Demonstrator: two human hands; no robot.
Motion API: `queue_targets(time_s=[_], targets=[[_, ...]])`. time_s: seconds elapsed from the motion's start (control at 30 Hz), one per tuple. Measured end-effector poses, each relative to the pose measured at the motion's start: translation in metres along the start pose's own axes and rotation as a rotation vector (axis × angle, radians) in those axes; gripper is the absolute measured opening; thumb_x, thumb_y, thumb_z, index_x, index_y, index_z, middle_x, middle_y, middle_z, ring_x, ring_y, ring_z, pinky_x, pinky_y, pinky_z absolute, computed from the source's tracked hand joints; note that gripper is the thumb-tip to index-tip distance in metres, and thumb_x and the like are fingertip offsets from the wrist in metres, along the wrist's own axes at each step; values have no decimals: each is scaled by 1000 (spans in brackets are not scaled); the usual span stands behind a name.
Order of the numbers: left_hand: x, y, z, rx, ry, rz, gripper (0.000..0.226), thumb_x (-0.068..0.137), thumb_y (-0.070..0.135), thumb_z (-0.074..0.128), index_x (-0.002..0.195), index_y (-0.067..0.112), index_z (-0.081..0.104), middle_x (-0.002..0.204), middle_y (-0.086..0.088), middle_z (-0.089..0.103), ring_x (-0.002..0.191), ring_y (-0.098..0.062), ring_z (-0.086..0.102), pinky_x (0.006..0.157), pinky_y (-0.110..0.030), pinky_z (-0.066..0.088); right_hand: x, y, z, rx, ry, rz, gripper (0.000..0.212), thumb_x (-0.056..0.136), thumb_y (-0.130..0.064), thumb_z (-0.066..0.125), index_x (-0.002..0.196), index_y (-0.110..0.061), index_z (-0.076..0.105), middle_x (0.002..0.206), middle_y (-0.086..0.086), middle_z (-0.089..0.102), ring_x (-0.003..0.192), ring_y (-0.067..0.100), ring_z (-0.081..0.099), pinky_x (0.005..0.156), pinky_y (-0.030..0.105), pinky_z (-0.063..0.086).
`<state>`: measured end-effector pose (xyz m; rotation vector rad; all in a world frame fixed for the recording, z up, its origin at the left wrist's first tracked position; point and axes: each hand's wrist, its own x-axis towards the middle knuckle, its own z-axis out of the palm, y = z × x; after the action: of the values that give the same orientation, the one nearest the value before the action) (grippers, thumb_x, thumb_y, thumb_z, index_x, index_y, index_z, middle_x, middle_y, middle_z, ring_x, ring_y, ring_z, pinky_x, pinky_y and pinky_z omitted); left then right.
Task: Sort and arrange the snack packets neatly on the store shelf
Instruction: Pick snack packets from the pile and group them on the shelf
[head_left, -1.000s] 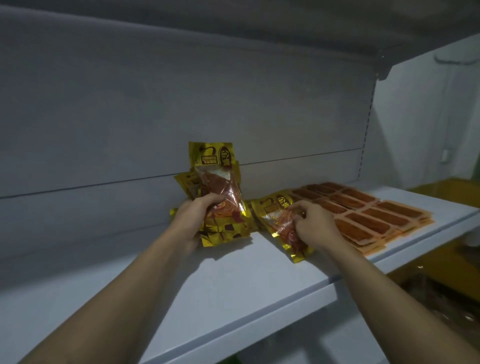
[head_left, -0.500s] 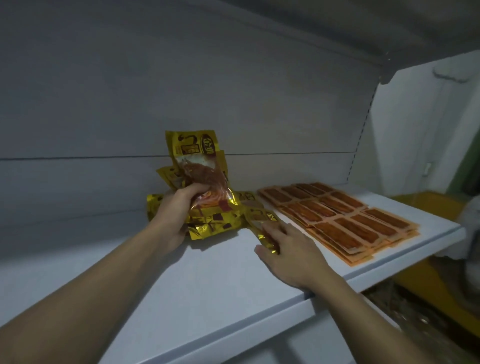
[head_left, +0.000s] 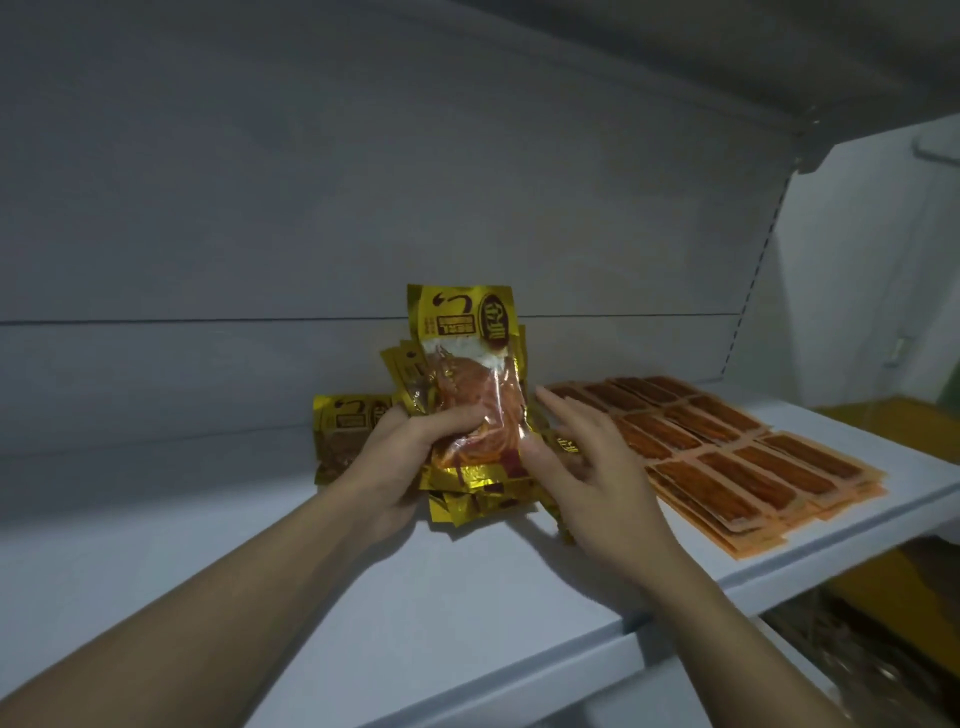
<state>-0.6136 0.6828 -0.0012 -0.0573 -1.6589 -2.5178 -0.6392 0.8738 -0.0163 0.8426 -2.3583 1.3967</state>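
The grey shelf (head_left: 467, 597) runs left to right under a plain back panel (head_left: 311, 208); the lighting is dim.

**Left hand.** Your left fingers (head_left: 441, 423) are curled round the middle of the gold packet bundle (head_left: 467, 374), thumb side toward you. The left hand (head_left: 405, 457) holds the bundle upright, with its lower edges on or just above the shelf; which of the two cannot be told.

**Right hand.** Your right fingers (head_left: 566, 413) are straight and spread, holding nothing. The right hand (head_left: 597, 478) stands just beside the bundle's right edge, with the thumb at or against its lower corner.

**Surroundings.** A single gold packet (head_left: 340, 431) lies flat to the left of the bundle, near the back panel. Another gold piece shows partly under your right palm. The orange packets (head_left: 727, 447) lie flat in neat rows to the right, apart from the bundle.

**Step in hand.** This appears to be the gathering and squaring of the gold packets into one stack. The orange group looks finished.

**Next move.**
1. Press the flat right palm against the bundle's side to align the edges.
2. Collect the loose gold packets.
3. Maintain a firm left grip; the foil is likely slippery, so the packets may fan out.
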Motion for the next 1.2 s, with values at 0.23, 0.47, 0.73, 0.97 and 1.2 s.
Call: queue_targets(time_s=[0.23,0.47,0.73,0.97,1.2], targets=[[-5,2,-3,-125,-135,-36,45,87,49,66,115,15,74,123,-16,68,111,-34,67,82,-46,58,36,-24,9,127,45,37,74,71,-42,86,136,-38,52,115,-22,63,101,-7,62,81,17,54],[-7,6,-10,-87,113,27,42,77,21,79,111,-1,71,105,-20,74,92,-35,73,69,-43,60,51,-28,9,273,183,69,37,82,-23,80,113,-37,65,99,-26,65,94,-15,59,77,21,53],[-9,30,-23,25,438,236,29,82,11,76,110,9,70,96,-14,76,84,-33,74,78,-52,60,31,-3,-7,111,180,180,34,84,-12,76,111,-31,68,113,-4,69,105,14,63,83,25,51],[-13,29,-31,13,476,156,30,82,14,77,110,7,69,89,-13,77,76,-31,75,62,-41,61,-20,3,14,-383,53,174,26,92,-35,65,116,-26,67,120,-11,44,117,13,49,94,17,42],[-13,25,-27,43,439,135,33,82,14,76,113,5,67,90,-14,76,75,-30,75,56,-36,59,-33,-7,19,-758,-70,-19,57,86,-70,32,137,-47,45,144,-12,43,137,14,28,118,43,9]])
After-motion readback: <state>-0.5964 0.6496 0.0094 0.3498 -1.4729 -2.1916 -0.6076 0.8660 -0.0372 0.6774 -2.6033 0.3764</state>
